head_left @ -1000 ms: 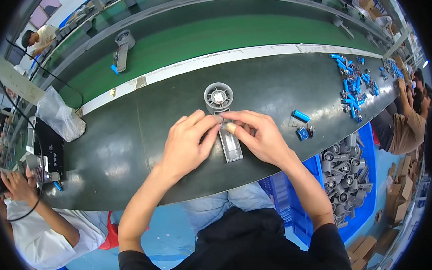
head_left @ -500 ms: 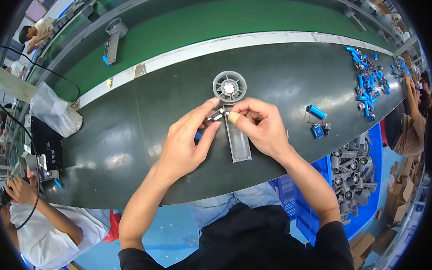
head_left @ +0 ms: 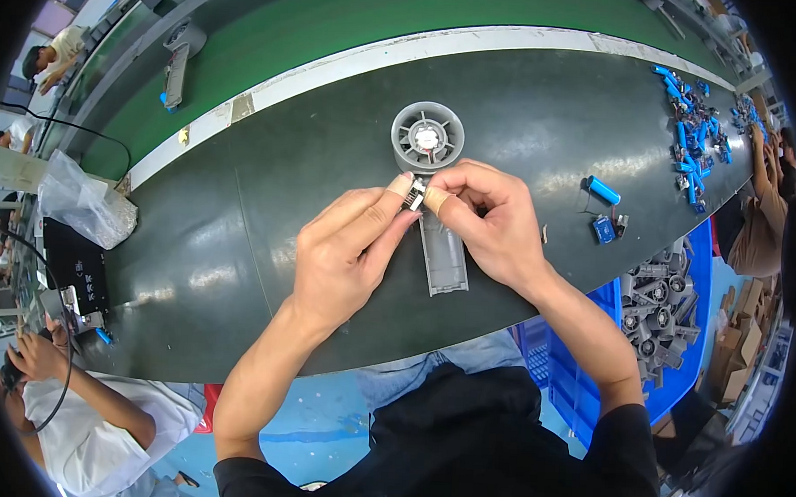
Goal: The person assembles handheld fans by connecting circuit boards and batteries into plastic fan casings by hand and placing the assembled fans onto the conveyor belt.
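On the dark worktable lies a grey plastic fan housing (head_left: 444, 266), its round head (head_left: 428, 138) away from me and its open trough-like handle toward me. My left hand (head_left: 349, 246) pinches a small silver and black electronic part (head_left: 414, 196) between thumb and fingertips, over the neck of the housing. Close against it, my right hand (head_left: 488, 221) has thumb and fingers pressed together at the same spot, a tan wrap round the thumb. Whatever those right fingers grip is too small and covered to make out.
A blue cylindrical battery (head_left: 603, 190) and a small blue circuit board (head_left: 604, 229) lie to the right. Farther right is a heap of batteries with boards (head_left: 687, 141). A blue crate (head_left: 700, 288) holds grey housings. A plastic bag (head_left: 87, 201) lies left; co-workers sit at both sides.
The small part has turned more upright and come nearer the right thumb. Both hands are closer together. The view has shifted slightly.
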The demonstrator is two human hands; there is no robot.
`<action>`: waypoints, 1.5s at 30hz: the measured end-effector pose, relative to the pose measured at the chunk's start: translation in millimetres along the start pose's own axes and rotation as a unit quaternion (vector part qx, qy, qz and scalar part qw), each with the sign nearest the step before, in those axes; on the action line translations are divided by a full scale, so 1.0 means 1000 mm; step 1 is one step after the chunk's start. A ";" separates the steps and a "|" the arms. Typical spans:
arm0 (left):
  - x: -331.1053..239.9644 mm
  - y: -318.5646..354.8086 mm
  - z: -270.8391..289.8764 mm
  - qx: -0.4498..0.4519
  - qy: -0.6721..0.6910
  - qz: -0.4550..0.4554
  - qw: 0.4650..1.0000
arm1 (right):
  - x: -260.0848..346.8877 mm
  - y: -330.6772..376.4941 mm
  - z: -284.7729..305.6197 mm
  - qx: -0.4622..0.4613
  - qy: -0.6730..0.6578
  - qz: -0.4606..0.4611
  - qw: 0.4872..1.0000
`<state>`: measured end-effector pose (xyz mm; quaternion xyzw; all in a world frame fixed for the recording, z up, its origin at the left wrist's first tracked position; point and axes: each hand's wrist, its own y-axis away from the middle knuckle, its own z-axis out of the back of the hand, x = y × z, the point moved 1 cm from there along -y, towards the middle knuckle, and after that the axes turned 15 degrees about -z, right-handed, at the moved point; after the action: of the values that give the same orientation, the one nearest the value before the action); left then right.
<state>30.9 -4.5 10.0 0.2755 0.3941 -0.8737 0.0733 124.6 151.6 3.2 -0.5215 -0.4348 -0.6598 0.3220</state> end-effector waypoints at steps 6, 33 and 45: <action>0.001 0.002 0.001 0.006 -0.014 -0.005 1.000 | 0.005 0.002 -0.004 -0.031 0.044 0.040 0.998; 0.002 -0.004 0.006 0.050 0.003 -0.056 0.997 | -0.005 -0.004 -0.003 -0.117 0.217 0.300 0.921; 0.001 -0.003 0.004 0.037 0.002 -0.057 0.998 | -0.003 -0.001 -0.006 -0.159 0.193 0.294 0.922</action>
<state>27.3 -5.1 12.9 0.2573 0.3770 -0.8897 0.0125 122.1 146.8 0.0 -0.5326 -0.0805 -0.6841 0.4917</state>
